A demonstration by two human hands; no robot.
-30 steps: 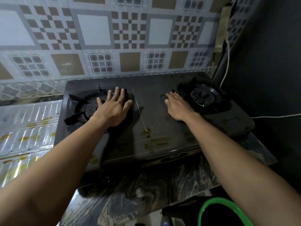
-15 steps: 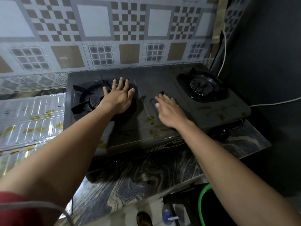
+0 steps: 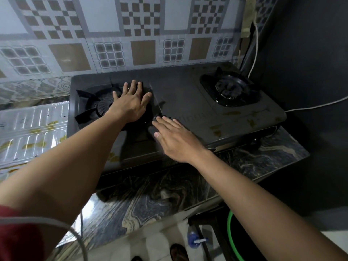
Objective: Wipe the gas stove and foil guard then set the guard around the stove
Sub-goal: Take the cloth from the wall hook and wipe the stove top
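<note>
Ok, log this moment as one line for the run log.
left hand: flat on left burner | right hand: flat on gas stove top | foil guard: beside stove, stained

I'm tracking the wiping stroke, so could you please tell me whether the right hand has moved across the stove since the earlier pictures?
Yes. The right hand has slid leftward, away from the right burner toward the left hand.

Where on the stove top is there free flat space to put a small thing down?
The flat strip between the right hand and the right burner on the gas stove is bare, though stained. The left burner side is crowded: the left hand lies over it. The marbled counter in front is also bare.
</note>
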